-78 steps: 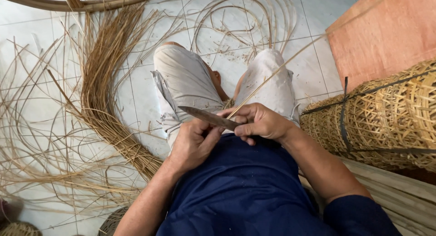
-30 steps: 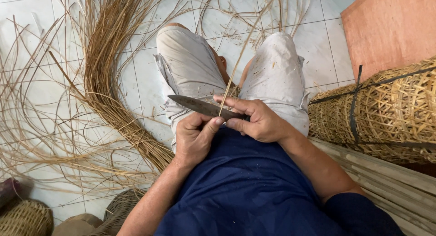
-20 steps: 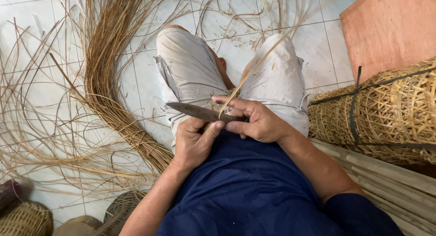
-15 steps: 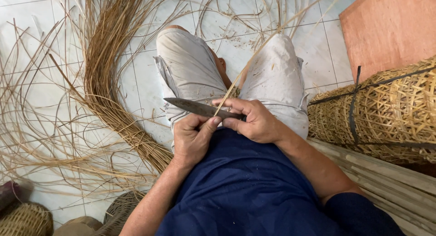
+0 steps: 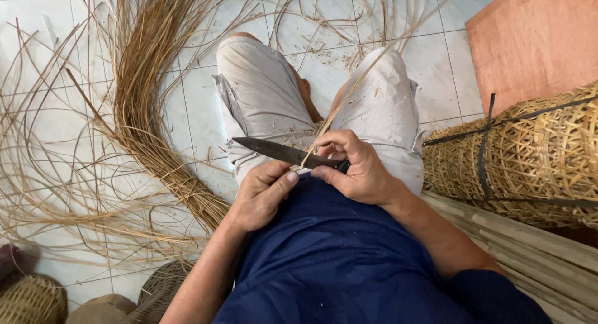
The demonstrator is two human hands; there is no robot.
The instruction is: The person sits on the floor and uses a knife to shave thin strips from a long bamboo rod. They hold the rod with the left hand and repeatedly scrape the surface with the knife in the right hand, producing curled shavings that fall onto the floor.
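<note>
I sit on a tiled floor with my knees up in pale shorts. My right hand [image 5: 352, 168] grips the handle of a dark-bladed knife [image 5: 274, 151], whose blade points left across my lap. My left hand [image 5: 261, 196] sits just under the blade, its thumb pressing the near end of a thin rattan strip [image 5: 355, 87] against the edge. The strip runs up and to the right between my knees, out over the tiles.
A thick bundle of rattan strands [image 5: 149, 112] curves over the floor at left, with loose strips scattered around. A stack of woven baskets [image 5: 529, 156] tied with a black strap lies at right, an orange board [image 5: 536, 43] behind it, split canes [image 5: 536, 249] below, small baskets [image 5: 31, 299] at bottom left.
The view has shifted slightly. The strip has slid through the blade and now leans further right, while both hands stay at my lap with the knife.
</note>
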